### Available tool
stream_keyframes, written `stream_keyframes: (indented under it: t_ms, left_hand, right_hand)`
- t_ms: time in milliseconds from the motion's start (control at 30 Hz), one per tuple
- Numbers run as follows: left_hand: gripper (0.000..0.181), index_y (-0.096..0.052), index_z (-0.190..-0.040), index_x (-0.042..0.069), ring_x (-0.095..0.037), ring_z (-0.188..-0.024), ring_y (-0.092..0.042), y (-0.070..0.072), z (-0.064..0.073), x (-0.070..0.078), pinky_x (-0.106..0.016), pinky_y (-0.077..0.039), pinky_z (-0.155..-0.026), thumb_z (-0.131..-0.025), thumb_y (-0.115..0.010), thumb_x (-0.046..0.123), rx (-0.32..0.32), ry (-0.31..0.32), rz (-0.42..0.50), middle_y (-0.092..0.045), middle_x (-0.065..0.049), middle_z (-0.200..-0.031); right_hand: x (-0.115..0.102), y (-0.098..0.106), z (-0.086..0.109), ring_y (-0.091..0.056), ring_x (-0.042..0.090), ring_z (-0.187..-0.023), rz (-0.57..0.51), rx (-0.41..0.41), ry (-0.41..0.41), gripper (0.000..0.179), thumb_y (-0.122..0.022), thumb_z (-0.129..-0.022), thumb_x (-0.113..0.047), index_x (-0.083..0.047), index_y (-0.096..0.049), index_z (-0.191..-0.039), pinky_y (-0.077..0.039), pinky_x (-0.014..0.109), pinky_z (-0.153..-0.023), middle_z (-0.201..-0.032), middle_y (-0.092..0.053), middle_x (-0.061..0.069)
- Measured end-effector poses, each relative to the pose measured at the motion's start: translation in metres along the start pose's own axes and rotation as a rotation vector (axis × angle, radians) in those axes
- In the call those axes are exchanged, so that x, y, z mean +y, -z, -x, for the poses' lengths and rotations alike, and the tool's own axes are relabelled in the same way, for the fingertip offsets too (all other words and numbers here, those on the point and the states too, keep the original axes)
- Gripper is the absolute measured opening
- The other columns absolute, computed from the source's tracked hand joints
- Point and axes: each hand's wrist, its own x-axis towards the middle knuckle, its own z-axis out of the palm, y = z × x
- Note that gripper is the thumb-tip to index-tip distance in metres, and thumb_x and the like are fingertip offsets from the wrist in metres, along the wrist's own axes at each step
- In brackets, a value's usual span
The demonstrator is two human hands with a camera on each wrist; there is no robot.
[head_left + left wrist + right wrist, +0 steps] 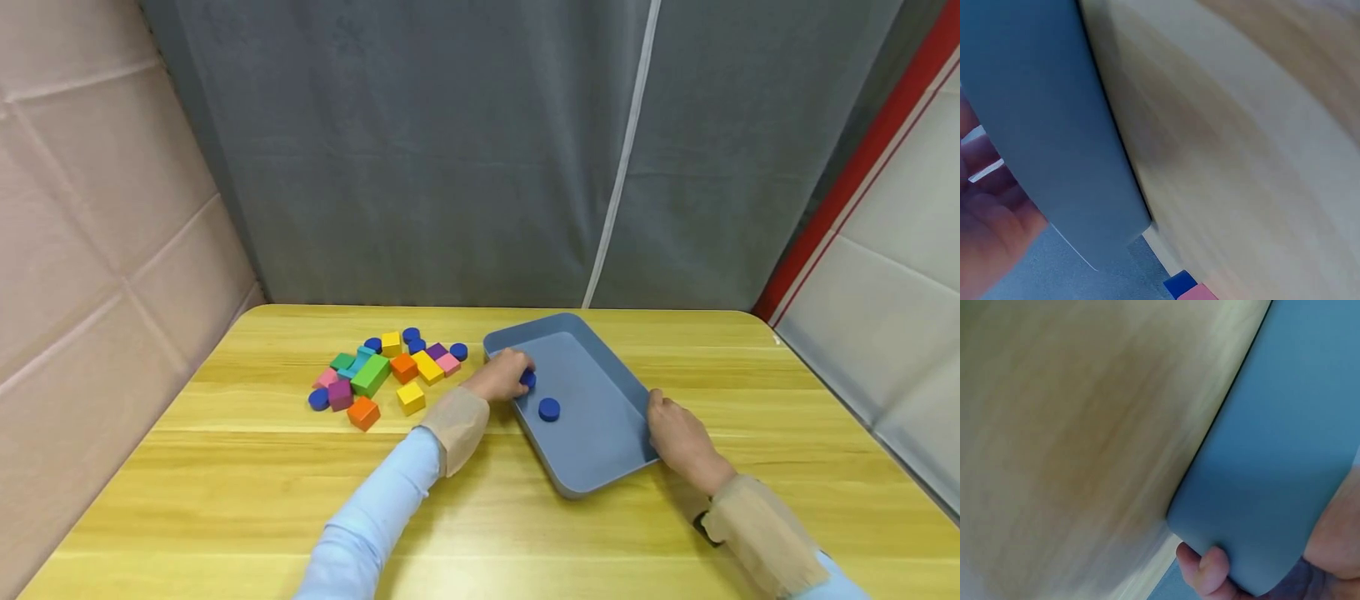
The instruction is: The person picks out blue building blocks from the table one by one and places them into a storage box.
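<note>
Left hand [498,377] pinches a blue disc [528,379] in the grey tray [592,425]; right hand [681,437] grips its side.

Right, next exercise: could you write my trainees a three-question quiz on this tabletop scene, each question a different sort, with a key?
1. Multiple choice. What does the right hand grip?
a) an orange cube
b) the blue-grey tray
c) a yellow cube

2. True or false. The bright green block is on the wood-grain table, outside the tray.

3. Fill in the colour. Besides the disc at the left hand's fingertips, another ____ disc lies on the tray floor.

Key: 1 b; 2 true; 3 blue.
</note>
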Motion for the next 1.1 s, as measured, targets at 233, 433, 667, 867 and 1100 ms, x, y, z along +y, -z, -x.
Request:
stream_keyframes:
  t_ms: [233,433,667,867,1100]
  left_hand:
    - [0.028,-0.064,-0.104,0.002,-0.016,-0.084,-0.057,-0.001,-0.002,0.004,-0.024,-0.047,-0.077,-0.078,-0.067,0.011,-0.043,0.044,-0.037,-0.064,-0.01,-0.098]
    - [0.03,-0.063,-0.108,0.004,-0.017,-0.091,-0.058,-0.003,-0.003,0.005,-0.026,-0.047,-0.082,-0.079,-0.066,0.009,-0.083,0.045,-0.055,-0.063,-0.01,-0.104]
    - [0.036,-0.059,-0.114,0.005,-0.017,-0.095,-0.057,-0.004,-0.001,0.004,-0.025,-0.046,-0.084,-0.08,-0.066,0.015,-0.083,0.022,-0.034,-0.061,-0.009,-0.108]
    - [0.034,-0.059,-0.114,0.003,-0.017,-0.09,-0.055,-0.003,0.001,0.0,-0.025,-0.046,-0.084,-0.082,-0.063,0.016,-0.043,-0.028,0.016,-0.061,-0.01,-0.106]
    - [0.025,-0.062,-0.107,0.0,-0.021,-0.096,-0.058,0.003,0.009,-0.006,-0.028,-0.045,-0.087,-0.083,-0.06,0.009,0.051,-0.12,0.053,-0.064,-0.011,-0.103]
  right_hand:
    - [0.0,0.001,-0.001,-0.053,0.029,-0.05,-0.004,-0.004,0.009,0.029,-0.062,-0.064,0.012,0.016,-0.041,-0.084,-0.043,0.036,-0.04,-0.061,-0.048,0.018]
    - [0.001,0.001,-0.001,-0.053,0.029,-0.051,-0.006,-0.022,0.004,0.03,-0.062,-0.065,0.012,0.017,-0.041,-0.086,-0.043,0.036,-0.041,-0.062,-0.048,0.019]
    - [0.001,0.001,0.0,-0.054,0.029,-0.051,0.002,-0.028,0.01,0.031,-0.062,-0.066,0.012,0.018,-0.041,-0.087,-0.044,0.035,-0.041,-0.062,-0.049,0.02]
    - [0.001,0.001,-0.001,-0.054,0.029,-0.052,0.0,-0.03,0.009,0.033,-0.063,-0.065,0.011,0.018,-0.041,-0.088,-0.044,0.036,-0.041,-0.063,-0.049,0.02]
    - [0.001,0.001,-0.001,-0.055,0.03,-0.052,-0.003,-0.04,0.005,0.032,-0.062,-0.066,0.011,0.019,-0.041,-0.089,-0.044,0.036,-0.041,-0.063,-0.05,0.021]
